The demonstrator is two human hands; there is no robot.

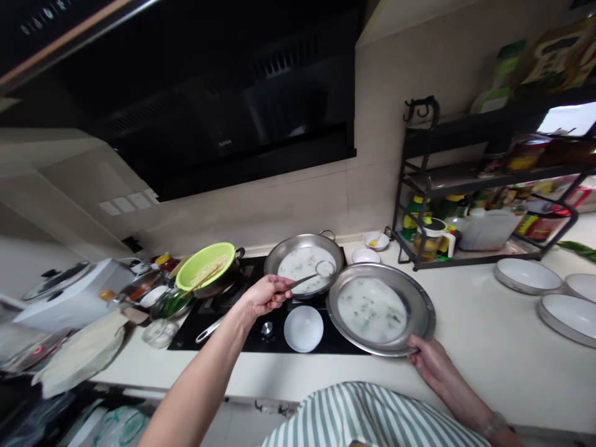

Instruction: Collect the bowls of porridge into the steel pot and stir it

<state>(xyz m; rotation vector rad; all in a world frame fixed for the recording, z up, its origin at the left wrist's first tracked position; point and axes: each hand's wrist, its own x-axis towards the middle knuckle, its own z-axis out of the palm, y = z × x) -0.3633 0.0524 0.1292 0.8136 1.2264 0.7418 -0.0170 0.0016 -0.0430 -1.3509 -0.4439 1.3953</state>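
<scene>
The fingers of the left hand (266,295) were curled snugly around the handle of a steel ladle (305,281), whose cup hung over the wok (274,256) of pale liquid; how full the cup was could not be told. The fingers of the right hand (433,363) pinched the near right rim of a wide steel basin (418,304), which held milky liquid with green bits. The basin lay across the right edge of the black hob (255,343), its left rim overlapping the wok's from this view; whether it rested there or was held up was unclear.

The step in hand seemed to be ladling between the two vessels, though the direction could not be judged. The next move called for a level ladle and a steady basin, since a tipped rim could spill.

A white bowl (303,329) stood by the hob's front edge. At the desk's (459,310) back edge, just right of the wok, sat two small dishes (365,256); white plates (526,274) stood along its right end, and a wire rack (451,178) of bottles and jars filled its back right corner. Toward the left, a green colander (185,279) of pale strips sat on a dark pot. A black range hood (223,93) loomed above, against a tiled wall (377,124).
</scene>
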